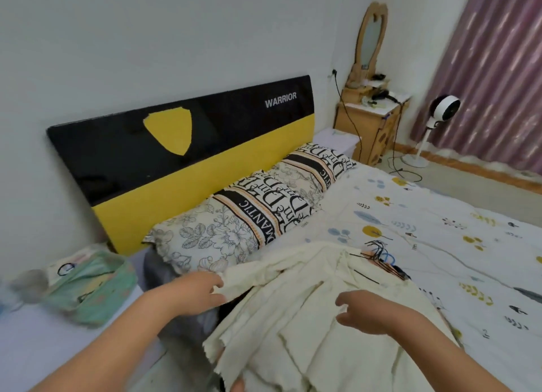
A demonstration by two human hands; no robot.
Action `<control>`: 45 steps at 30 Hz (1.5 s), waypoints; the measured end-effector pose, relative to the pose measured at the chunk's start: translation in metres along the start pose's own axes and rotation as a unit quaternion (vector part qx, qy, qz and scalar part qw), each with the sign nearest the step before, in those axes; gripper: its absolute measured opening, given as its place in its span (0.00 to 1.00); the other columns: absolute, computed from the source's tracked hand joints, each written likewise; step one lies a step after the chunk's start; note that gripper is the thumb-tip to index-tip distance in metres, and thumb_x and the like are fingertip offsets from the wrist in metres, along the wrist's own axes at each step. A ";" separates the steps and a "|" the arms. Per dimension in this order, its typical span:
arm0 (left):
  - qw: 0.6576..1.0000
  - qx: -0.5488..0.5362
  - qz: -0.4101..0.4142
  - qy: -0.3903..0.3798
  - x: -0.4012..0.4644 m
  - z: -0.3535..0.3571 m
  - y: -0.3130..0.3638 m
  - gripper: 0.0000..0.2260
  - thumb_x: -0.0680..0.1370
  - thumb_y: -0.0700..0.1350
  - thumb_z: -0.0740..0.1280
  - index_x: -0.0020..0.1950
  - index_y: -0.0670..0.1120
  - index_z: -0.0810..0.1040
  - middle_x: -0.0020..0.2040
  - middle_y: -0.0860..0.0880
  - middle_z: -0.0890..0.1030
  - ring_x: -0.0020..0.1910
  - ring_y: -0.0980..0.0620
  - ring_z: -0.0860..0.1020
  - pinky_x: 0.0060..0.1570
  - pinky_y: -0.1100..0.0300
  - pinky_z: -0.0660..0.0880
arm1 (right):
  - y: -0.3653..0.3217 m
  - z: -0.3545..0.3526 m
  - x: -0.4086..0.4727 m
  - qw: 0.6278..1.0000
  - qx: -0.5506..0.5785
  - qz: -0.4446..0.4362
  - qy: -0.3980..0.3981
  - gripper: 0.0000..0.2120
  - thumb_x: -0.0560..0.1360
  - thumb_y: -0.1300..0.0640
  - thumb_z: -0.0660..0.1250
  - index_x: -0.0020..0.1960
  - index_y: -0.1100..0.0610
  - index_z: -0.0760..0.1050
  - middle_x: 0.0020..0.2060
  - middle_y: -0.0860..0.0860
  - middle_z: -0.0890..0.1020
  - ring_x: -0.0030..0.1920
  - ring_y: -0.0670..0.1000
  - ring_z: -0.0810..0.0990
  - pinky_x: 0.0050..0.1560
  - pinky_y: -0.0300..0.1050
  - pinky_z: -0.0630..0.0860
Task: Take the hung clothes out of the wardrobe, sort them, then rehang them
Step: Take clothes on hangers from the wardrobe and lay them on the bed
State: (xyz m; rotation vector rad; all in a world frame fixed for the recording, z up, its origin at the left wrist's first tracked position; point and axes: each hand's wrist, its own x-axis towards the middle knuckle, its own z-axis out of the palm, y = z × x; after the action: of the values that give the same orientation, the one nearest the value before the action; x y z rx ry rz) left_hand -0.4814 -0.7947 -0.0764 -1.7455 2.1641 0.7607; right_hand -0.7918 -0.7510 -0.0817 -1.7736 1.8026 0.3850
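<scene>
A cream garment [299,318] lies on top of a pile of clothes at the near edge of the bed [440,215]. Dark and blue hanger hooks [381,252] stick out from the pile's far end. My left hand [202,292] pinches the cream garment's left edge between thumb and fingers. Hovering over the right part of the cloth is my right hand [366,311], fingers curled and apart, holding nothing. Darker clothes show underneath the cream one.
Two patterned pillows [249,215] lean against a black and yellow headboard [176,145]. A green pouch [93,289] sits on a low surface at left. A wooden dresser with mirror [369,122], a white fan [440,113] and purple curtains [492,69] stand at right.
</scene>
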 end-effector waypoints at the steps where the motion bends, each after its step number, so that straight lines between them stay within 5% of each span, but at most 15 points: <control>1: 1.000 -0.010 -0.015 0.007 -0.009 0.006 -0.003 0.20 0.78 0.55 0.60 0.68 0.49 0.68 0.65 0.48 0.74 0.61 0.51 0.73 0.59 0.60 0.69 | -0.003 -0.001 -0.001 1.000 -0.009 -0.014 -0.001 0.22 0.79 0.48 0.58 0.72 0.51 0.63 0.69 0.50 0.69 0.66 0.50 0.70 0.62 0.41 0.67; 7: 0.991 -0.095 -0.091 0.033 -0.077 0.050 0.005 0.18 0.80 0.52 0.58 0.69 0.47 0.67 0.65 0.50 0.73 0.58 0.52 0.73 0.46 0.66 0.69 | -0.028 0.002 -0.013 0.989 -0.082 -0.124 -0.017 0.22 0.79 0.47 0.59 0.71 0.51 0.65 0.69 0.50 0.69 0.67 0.51 0.69 0.64 0.42 0.66; 11: 0.977 -0.141 -0.156 0.044 -0.132 0.085 -0.005 0.21 0.79 0.54 0.59 0.70 0.47 0.66 0.67 0.49 0.72 0.63 0.52 0.72 0.61 0.63 0.67 | -0.055 0.008 -0.028 0.975 -0.121 -0.186 -0.024 0.22 0.79 0.47 0.58 0.71 0.50 0.64 0.69 0.50 0.69 0.67 0.50 0.70 0.64 0.43 0.67; 20: 0.928 -0.214 -0.289 0.092 -0.287 0.147 -0.053 0.21 0.80 0.52 0.58 0.71 0.46 0.65 0.69 0.48 0.70 0.66 0.51 0.70 0.60 0.65 0.65 | -0.175 0.068 -0.087 0.915 -0.230 -0.322 -0.077 0.20 0.79 0.50 0.59 0.69 0.54 0.67 0.65 0.52 0.73 0.63 0.53 0.72 0.59 0.42 0.69; 25: 0.900 -0.242 -0.346 0.110 -0.371 0.187 -0.089 0.21 0.80 0.53 0.59 0.71 0.47 0.65 0.69 0.47 0.70 0.66 0.51 0.70 0.63 0.63 0.66 | -0.259 0.115 -0.129 0.866 -0.282 -0.406 -0.075 0.17 0.78 0.51 0.59 0.65 0.56 0.70 0.50 0.48 0.74 0.48 0.49 0.72 0.43 0.39 0.67; 28: 0.882 -0.259 -0.376 0.117 -0.427 0.212 -0.116 0.21 0.80 0.55 0.59 0.70 0.48 0.66 0.68 0.48 0.71 0.65 0.51 0.71 0.62 0.61 0.66 | -0.309 0.148 -0.159 0.852 -0.289 -0.429 -0.084 0.17 0.78 0.48 0.59 0.66 0.50 0.67 0.62 0.50 0.73 0.63 0.53 0.72 0.56 0.42 0.69; 31: 0.862 -0.263 -0.414 0.128 -0.487 0.234 -0.142 0.21 0.79 0.56 0.59 0.69 0.48 0.68 0.67 0.49 0.71 0.64 0.51 0.71 0.62 0.61 0.67 | -0.358 0.184 -0.191 0.831 -0.296 -0.457 -0.108 0.23 0.78 0.47 0.59 0.71 0.49 0.64 0.68 0.51 0.71 0.67 0.53 0.71 0.66 0.44 0.67; 39: 0.794 -0.309 -0.496 0.166 -0.612 0.276 -0.189 0.14 0.79 0.53 0.60 0.59 0.46 0.75 0.60 0.48 0.76 0.60 0.51 0.74 0.53 0.62 0.70 | -0.460 0.257 -0.257 0.774 -0.345 -0.515 -0.128 0.23 0.78 0.46 0.58 0.71 0.48 0.63 0.68 0.49 0.70 0.67 0.52 0.70 0.64 0.45 0.66; 45: 0.715 -0.385 -0.557 0.176 -0.667 0.311 -0.221 0.17 0.79 0.55 0.60 0.64 0.48 0.73 0.61 0.50 0.75 0.58 0.54 0.74 0.56 0.63 0.70 | -0.552 0.298 -0.282 0.716 -0.384 -0.564 -0.149 0.23 0.78 0.47 0.59 0.72 0.49 0.63 0.68 0.49 0.70 0.66 0.51 0.71 0.65 0.43 0.67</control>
State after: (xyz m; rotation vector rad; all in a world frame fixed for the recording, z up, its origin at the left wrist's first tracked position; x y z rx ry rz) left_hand -0.1427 -0.1052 -0.0480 -3.2109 0.4095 1.0103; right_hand -0.2059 -0.3919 -0.0509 -2.7397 0.0313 0.8675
